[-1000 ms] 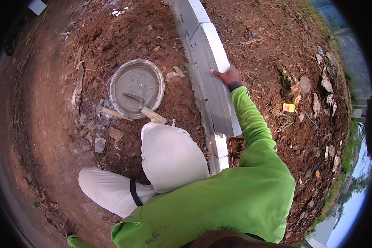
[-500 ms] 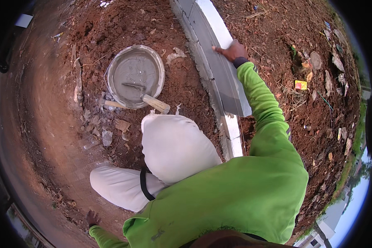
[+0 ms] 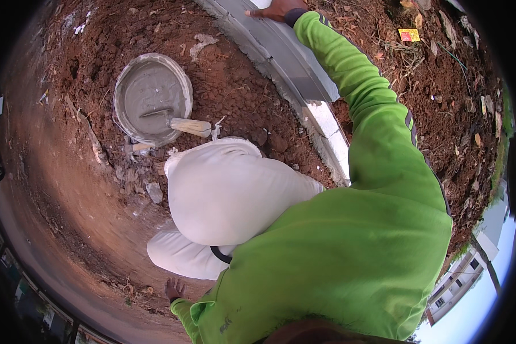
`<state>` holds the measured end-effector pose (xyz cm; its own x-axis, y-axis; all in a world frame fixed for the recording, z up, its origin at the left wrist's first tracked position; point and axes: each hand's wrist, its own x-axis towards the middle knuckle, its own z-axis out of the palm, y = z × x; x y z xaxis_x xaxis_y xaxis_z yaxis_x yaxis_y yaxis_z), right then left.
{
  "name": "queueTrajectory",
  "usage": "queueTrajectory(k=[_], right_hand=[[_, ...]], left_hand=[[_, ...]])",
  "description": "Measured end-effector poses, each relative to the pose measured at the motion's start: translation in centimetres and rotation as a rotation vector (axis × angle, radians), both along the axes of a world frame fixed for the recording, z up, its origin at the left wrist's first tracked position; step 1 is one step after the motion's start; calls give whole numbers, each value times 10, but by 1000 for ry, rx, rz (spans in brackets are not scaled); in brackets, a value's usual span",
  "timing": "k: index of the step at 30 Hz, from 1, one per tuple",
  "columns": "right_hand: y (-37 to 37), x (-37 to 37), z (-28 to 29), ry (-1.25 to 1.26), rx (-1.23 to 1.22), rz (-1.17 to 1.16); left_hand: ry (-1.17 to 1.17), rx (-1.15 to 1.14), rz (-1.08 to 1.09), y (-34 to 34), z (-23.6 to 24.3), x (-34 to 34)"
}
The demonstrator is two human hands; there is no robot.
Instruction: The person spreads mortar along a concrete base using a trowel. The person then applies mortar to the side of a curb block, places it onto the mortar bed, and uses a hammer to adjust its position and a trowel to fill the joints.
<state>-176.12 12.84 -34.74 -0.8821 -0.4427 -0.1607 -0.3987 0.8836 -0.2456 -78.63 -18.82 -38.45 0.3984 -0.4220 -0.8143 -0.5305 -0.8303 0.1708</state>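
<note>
My right hand (image 3: 275, 10) lies over the top of a pale wall block (image 3: 292, 60) at the upper edge. Its thumb points left across the block's grey near face; the other fingers are mostly hidden. Low on the left, my left hand (image 3: 175, 288) hangs above the ground, open and holding nothing, its fingers spread. A round bucket of wet grey mortar (image 3: 153, 86) stands on the soil in front of my knees. Across its rim rests a trowel (image 3: 190, 126), wooden handle toward me, blade partly sunk in the mortar.
Beneath the upper block runs a lower course (image 3: 333, 135) with a sunlit top and rough mortar along its side. Red soil (image 3: 235, 86) lies on both sides. A yellow and red wrapper (image 3: 409, 35) and dry litter are beyond the wall. My bent knee (image 3: 218, 189) is near the bucket.
The view has turned and shifted, so the bucket appears farther left and the wall higher up. My right hand stays on the wall block; my left hand remains low and spread.
</note>
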Motion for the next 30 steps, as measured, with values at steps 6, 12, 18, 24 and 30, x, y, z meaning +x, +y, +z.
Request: queueTrajectory(k=[6,12,18,24,30], right_hand=[[-1,4,4,-48,-27,5],[8,-21,-58,75,-32,5],[5,-20,-53,54,-138,-68],[44,17,-22,106,-53,-33],[71,53,-48,171,-99,-28]], left_hand=[[1,11,-3,7,-2,-8],[77,-5,-40,-12,-22,-20],[201,-142,-31,-34,-66,-28],[327,-416,-41,-81,-47,-36],[484,-694,-390,-136,-59,-155]])
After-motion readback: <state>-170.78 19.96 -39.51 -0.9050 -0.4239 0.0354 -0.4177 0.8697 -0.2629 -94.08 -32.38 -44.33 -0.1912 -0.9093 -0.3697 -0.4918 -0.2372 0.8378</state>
